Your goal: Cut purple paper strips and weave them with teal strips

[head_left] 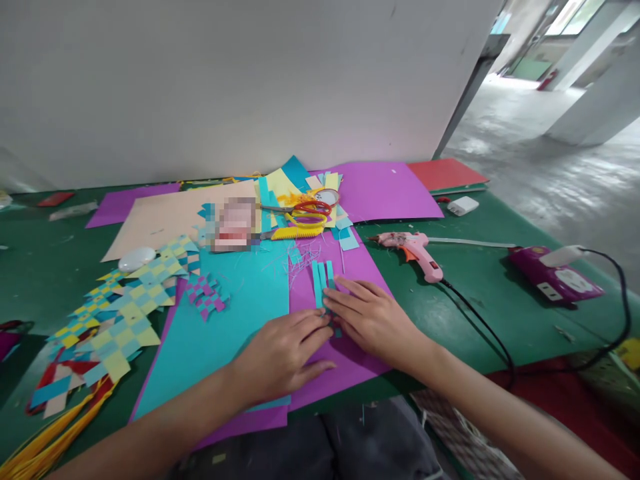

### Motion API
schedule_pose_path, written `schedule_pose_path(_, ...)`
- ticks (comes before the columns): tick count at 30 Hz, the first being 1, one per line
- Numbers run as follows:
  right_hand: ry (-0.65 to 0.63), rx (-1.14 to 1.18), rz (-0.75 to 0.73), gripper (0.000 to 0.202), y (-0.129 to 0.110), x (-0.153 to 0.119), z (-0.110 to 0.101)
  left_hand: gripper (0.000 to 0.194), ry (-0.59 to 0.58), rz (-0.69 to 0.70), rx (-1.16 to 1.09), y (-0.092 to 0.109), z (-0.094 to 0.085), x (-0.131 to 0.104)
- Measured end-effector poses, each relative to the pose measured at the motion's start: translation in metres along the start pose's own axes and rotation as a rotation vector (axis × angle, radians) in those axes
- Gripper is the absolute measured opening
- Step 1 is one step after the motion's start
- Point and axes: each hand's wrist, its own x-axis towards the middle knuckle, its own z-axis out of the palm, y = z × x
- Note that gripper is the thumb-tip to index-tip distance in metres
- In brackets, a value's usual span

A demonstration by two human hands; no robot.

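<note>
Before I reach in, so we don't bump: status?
Left hand, right hand at teal strips. Yellow-handled scissors just beyond. Glue gun lying to the right.

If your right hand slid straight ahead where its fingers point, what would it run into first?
Probably the narrow blue paper strips, just ahead of the right hand's fingertips. They look very close, perhaps touching already, but depth is hard to judge from this one view.

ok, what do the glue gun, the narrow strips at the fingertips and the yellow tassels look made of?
Glue gun: likely hard plastic, pink; molded-looking body. Nozzle looks darker, maybe metal.
Strips: probably paper or thin card, teal, matte; flat with straight edges.
Tassels: thread or cord, slight sheen; many fine strands. Can't tell the fiber.
</note>
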Motion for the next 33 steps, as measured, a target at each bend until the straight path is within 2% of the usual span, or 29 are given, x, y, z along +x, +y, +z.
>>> schedule_pose_path(10,-0.014,-0.03,0.018,0.034,-0.003,-0.001,0.004,0.037,-0.001,-0.044,-0.016,-0.001,0.003,-0.004)
schedule_pose_path(14,-0.013,0.001,0.031,0.034,-0.003,-0.002,0.005,0.024,0.045,-0.085,-0.082,-0.006,0.006,-0.005)
schedule_pose_path(22,0.012,0.055,0.027,0.034,0.0,-0.002,0.005,0.025,-0.004,0.024,-0.033,-0.013,0.001,-0.003)
schedule_pose_path(25,0.075,0.12,0.029,0.034,0.002,-0.003,-0.002,0.024,-0.019,0.076,-0.026,-0.015,-0.001,-0.002)
schedule_pose_path(28,0.133,0.191,0.053,0.025,0.002,-0.009,-0.012,0.025,-0.04,0.111,-0.01,-0.016,-0.003,0.001)
schedule_pose_path(33,-0.014,0.23,0.072,0.02,-0.004,-0.024,-0.018,0.021,-0.131,0.068,-0.103,-0.02,-0.01,0.018)
